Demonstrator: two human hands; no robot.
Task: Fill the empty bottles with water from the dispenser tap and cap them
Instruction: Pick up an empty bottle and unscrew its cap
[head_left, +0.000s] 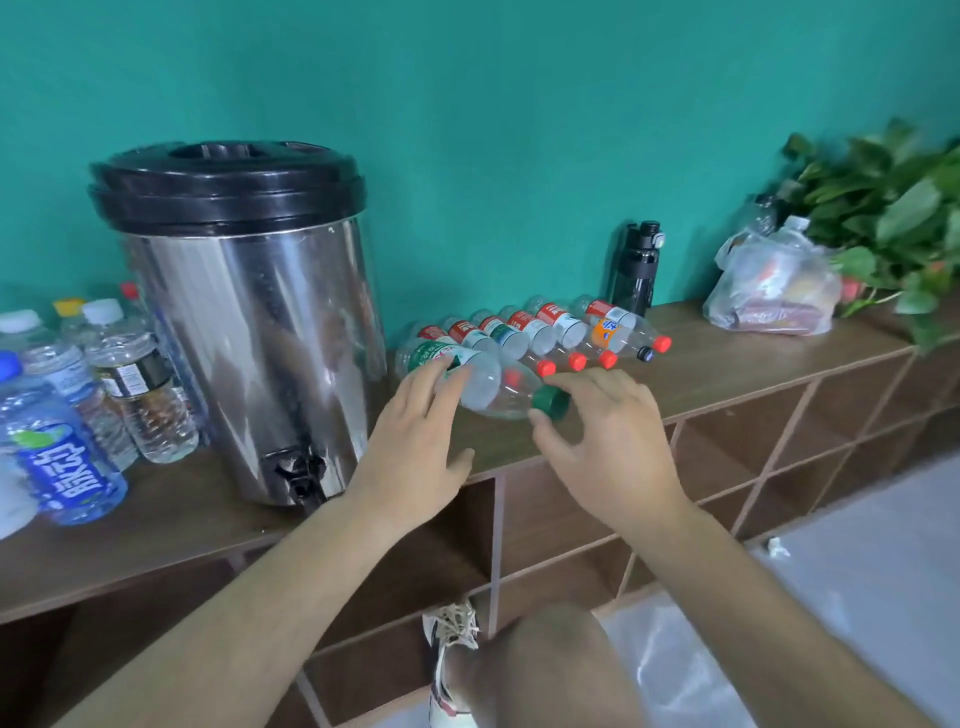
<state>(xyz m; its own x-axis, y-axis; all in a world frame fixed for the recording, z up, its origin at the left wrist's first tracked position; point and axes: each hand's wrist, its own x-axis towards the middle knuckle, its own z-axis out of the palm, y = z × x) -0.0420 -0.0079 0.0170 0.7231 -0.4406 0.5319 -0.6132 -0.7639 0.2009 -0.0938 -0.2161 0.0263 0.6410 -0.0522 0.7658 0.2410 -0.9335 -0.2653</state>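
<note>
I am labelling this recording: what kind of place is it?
Probably a shared indoor drinks corner, perhaps an office or school: a steel water dispenser stands on a wooden cubby shelf, with many plastic bottles beside it.

The black-lidded steel dispenser (249, 353) stands left, its black tap (301, 470) low on the near side. Right of it, empty clear bottles (540, 338) lie sideways in a row, the nearest bearing a green cap (550, 401).
</note>
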